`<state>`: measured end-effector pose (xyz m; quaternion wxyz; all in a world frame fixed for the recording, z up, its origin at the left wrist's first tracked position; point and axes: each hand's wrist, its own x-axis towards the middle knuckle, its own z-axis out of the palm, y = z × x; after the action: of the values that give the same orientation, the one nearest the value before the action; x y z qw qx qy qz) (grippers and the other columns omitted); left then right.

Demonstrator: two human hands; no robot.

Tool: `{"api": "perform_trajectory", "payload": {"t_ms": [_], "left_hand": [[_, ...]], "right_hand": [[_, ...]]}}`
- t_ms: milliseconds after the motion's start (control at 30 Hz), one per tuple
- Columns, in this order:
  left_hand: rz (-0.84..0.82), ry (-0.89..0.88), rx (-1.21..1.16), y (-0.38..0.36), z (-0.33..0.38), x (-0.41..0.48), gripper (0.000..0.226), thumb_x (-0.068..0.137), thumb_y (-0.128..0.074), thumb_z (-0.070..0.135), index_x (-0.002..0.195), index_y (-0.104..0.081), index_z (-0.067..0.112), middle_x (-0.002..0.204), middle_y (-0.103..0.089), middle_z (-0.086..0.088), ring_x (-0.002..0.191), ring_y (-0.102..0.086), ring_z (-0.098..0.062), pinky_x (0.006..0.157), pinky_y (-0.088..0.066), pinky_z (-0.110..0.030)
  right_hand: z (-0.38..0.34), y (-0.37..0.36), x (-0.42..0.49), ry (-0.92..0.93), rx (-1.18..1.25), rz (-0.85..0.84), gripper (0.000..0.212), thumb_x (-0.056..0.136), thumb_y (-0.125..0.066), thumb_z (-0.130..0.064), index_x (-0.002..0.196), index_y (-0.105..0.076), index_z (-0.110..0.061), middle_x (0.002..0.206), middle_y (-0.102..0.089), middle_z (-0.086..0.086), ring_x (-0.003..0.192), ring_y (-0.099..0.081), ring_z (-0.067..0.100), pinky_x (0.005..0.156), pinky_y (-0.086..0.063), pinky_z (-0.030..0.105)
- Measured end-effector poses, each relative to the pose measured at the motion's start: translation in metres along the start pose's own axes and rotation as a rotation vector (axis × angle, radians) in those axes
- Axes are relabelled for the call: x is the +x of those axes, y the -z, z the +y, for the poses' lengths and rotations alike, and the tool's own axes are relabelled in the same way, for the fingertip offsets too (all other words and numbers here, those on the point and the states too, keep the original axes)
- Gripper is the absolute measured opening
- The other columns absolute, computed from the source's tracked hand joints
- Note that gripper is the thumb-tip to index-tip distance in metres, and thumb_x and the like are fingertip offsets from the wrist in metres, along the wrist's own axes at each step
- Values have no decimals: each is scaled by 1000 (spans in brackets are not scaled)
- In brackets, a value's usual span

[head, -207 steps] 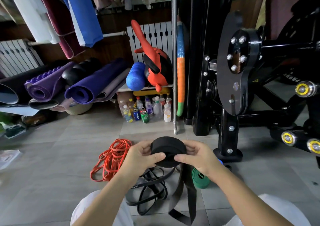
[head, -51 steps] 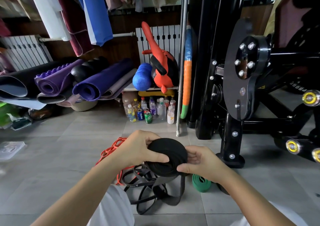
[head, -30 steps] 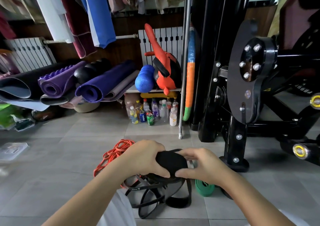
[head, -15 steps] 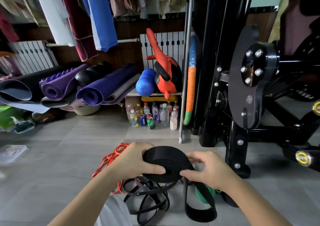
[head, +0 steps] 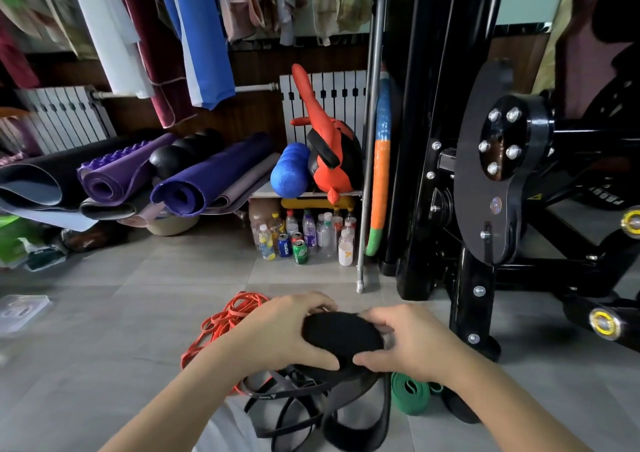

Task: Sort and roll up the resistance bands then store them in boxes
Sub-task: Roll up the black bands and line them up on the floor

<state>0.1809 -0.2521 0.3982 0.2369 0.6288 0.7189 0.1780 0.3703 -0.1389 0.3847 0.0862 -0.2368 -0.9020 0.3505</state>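
A wide black resistance band is wound into a thick roll [head: 341, 334], held low over the floor between both hands. My left hand [head: 287, 330] grips its left side, thumb underneath. My right hand [head: 405, 341] grips the right side. A short loose tail of the band [head: 363, 427] hangs down in a loop under the roll. Thin black bands [head: 287, 406] lie tangled on the floor below. An orange band pile [head: 225, 323] lies left of my hands. A rolled green band [head: 410, 396] sits on the floor under my right wrist.
A black gym machine frame [head: 467, 278] stands close on the right. Bottles and cans [head: 301, 240] cluster under a shelf ahead, with rolled mats [head: 194, 185] to the left. A clear plastic box [head: 20, 313] lies at the far left on the tiled floor.
The roll has tipped so its flat face points up toward me, and my hands have lowered it. The hanging tail is shorter than several seconds ago.
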Motion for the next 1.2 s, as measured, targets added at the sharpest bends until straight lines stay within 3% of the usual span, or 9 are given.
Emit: {"api": "perform_trajectory", "payload": {"t_ms": [100,200,400,600,767,900,1000,1100,1200], "left_hand": [[-71,-4,449,-3,17,6,54,60,-72,55,105,-55,32,89,-61,13,81,-54,-12,71,-48,-30],[-54,-3,503,1,19,9,40,63,-72,53,89,-57,26,76,-55,10,71,-49,-12,61,-43,-29],[-28,22,-62,2,5,1,30,53,-75,51,73,-59,36,70,-65,12,65,-63,-8,59,-53,-30],[34,-40,-465,-2,-7,-4,32,59,-83,39,85,-68,29,85,-72,-4,81,-68,-28,73,-56,-46],[-19,-32,-718,-18,-12,-10,43,68,-84,23,106,-66,16,104,-72,-8,98,-67,-25,88,-54,-39],[12,33,-327,-10,-2,-4,64,61,-82,38,118,-52,33,116,-63,12,105,-61,-4,92,-51,-30],[-50,9,279,-6,21,0,60,60,-73,54,113,-51,37,107,-63,15,100,-60,-9,84,-49,-30],[-64,-20,560,-9,31,5,40,65,-71,53,89,-50,28,85,-59,8,85,-58,-19,68,-44,-31],[-28,-6,507,-2,26,5,37,63,-70,57,79,-49,31,71,-53,9,71,-51,-14,64,-44,-29]], "right_hand": [[-15,-4,6,37,-263,-31,43,72,-69,-43,113,-62,-32,98,-70,-6,90,-63,11,79,-53,33],[-14,-5,7,63,-281,31,41,72,-68,-45,111,-62,-32,95,-69,-8,87,-62,10,75,-53,32],[8,-4,-5,-67,200,21,44,66,-82,-40,107,-66,-35,99,-71,-15,94,-64,-2,86,-53,25],[18,-10,-13,-21,631,45,42,70,-80,-1,106,-67,-18,101,-74,0,97,-69,15,82,-52,23],[14,-10,-14,-23,662,49,39,67,-80,-10,104,-68,-16,98,-74,4,93,-70,20,80,-56,29],[3,-2,-11,-97,176,-3,39,68,-81,-30,104,-69,-20,93,-73,-1,87,-69,13,80,-57,33],[-15,-2,-6,-61,-207,-62,45,69,-72,-44,110,-66,-27,93,-69,-4,86,-64,14,75,-54,33],[-22,-3,-3,-26,-280,-55,42,70,-70,-44,108,-65,-28,92,-69,-2,85,-62,16,73,-54,34],[-19,-1,-4,-19,-187,-7,42,71,-71,-45,110,-64,-31,96,-68,-6,86,-62,10,74,-53,28]]}}
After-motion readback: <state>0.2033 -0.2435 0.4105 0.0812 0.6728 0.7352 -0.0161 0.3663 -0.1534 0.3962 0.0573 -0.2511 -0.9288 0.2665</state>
